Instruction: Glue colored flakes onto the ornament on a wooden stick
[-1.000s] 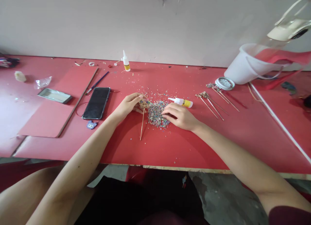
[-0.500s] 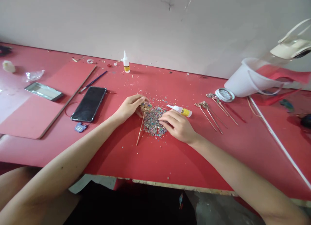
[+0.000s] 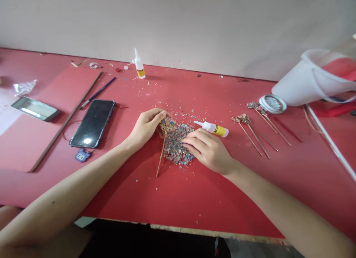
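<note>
My left hand (image 3: 146, 126) pinches the ornate head of a gold hair stick (image 3: 162, 150), whose thin shaft points down toward me on the red table (image 3: 172, 191). Beside it lies a pile of small multicoloured chips (image 3: 176, 146). My right hand (image 3: 207, 150) rests palm down on the pile's right edge, fingers together with the tips touching the chips; what is under them is hidden. A small glue bottle with a yellow label (image 3: 213, 128) lies on its side just beyond my right hand.
Several finished hair sticks (image 3: 257, 133) lie to the right, near a round tin (image 3: 272, 103) and a tipped white bucket (image 3: 306, 85). A black phone (image 3: 93, 122), blue brush (image 3: 97, 92), metal tray (image 3: 35, 108), red board (image 3: 41, 120) and second glue bottle (image 3: 138, 66) sit left and behind.
The view has tilted down and shifted right. My right hand's fingers slid slightly over the chip pile; my left hand keeps its pinch on the stick's head.
</note>
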The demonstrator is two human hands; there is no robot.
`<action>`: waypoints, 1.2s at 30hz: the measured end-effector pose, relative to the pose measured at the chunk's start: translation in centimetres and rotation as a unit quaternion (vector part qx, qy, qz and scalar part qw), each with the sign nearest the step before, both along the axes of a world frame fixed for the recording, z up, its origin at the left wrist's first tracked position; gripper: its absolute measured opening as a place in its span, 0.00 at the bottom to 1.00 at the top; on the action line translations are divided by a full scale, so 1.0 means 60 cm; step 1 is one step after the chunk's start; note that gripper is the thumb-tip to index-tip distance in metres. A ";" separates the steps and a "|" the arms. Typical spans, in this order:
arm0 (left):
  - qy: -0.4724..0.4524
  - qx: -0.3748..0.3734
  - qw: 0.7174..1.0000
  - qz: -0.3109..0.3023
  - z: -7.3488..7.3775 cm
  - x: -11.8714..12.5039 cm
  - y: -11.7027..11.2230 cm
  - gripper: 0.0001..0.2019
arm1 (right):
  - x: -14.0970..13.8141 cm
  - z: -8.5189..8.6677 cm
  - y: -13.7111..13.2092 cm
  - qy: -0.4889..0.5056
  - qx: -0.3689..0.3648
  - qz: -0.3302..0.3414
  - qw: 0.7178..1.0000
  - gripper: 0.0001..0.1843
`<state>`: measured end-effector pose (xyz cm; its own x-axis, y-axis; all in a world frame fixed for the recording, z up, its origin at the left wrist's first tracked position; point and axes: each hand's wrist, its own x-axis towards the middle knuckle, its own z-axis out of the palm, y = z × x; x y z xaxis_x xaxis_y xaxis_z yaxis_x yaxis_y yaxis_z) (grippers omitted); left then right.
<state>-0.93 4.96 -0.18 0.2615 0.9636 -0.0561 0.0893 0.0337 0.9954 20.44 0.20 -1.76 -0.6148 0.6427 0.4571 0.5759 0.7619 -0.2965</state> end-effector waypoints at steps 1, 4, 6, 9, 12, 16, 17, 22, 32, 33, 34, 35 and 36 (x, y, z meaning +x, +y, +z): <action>-0.001 0.000 1.000 -0.001 0.000 0.000 0.000 0.12 | -0.002 0.000 0.000 -0.004 0.005 0.003 1.000 0.08; 0.003 0.005 1.000 -0.007 0.000 0.001 -0.001 0.12 | -0.008 0.002 0.002 -0.015 0.014 0.010 1.000 0.07; 0.010 0.008 1.000 -0.010 0.000 0.000 -0.001 0.13 | -0.011 0.004 0.002 -0.020 0.014 0.012 1.000 0.07; 0.023 0.023 0.999 -0.006 -0.002 0.000 0.000 0.12 | -0.014 0.005 0.002 -0.021 0.016 0.013 1.000 0.07; 0.028 0.035 0.999 0.000 -0.004 0.000 0.001 0.12 | -0.016 0.003 0.002 -0.021 0.026 0.011 0.999 0.07; 0.020 0.037 0.999 0.000 -0.006 0.001 0.003 0.12 | -0.016 -0.001 0.002 -0.024 0.020 0.009 0.999 0.07; 0.020 0.038 0.999 -0.003 -0.007 0.001 0.003 0.12 | -0.017 -0.001 0.002 -0.025 0.019 0.007 0.999 0.07; 0.025 0.045 0.999 -0.009 -0.010 -0.001 0.005 0.11 | -0.019 -0.002 0.004 -0.030 0.038 0.005 0.999 0.07; 0.038 0.044 0.997 -0.043 -0.005 -0.012 -0.004 0.11 | -0.020 -0.002 0.002 -0.024 0.036 0.009 0.999 0.06; 0.041 0.044 0.997 -0.045 -0.006 -0.013 -0.004 0.11 | -0.021 -0.002 0.002 -0.025 0.038 0.011 0.999 0.06; 0.044 0.044 0.997 -0.047 -0.006 -0.014 -0.004 0.11 | -0.022 -0.002 0.002 -0.027 0.039 0.013 0.999 0.06; 0.044 0.044 0.997 -0.048 -0.007 -0.014 -0.003 0.11 | -0.022 -0.001 0.002 -0.029 0.038 0.015 0.999 0.06; 0.042 0.044 0.997 -0.048 -0.007 -0.014 -0.003 0.12 | -0.023 -0.001 0.002 -0.031 0.035 0.017 0.999 0.06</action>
<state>-1.80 4.78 -0.61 0.3502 0.9367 0.0023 0.1716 -0.0666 0.9829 19.07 0.30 -1.83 -0.6649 0.5887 0.4598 0.5644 0.7991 -0.2071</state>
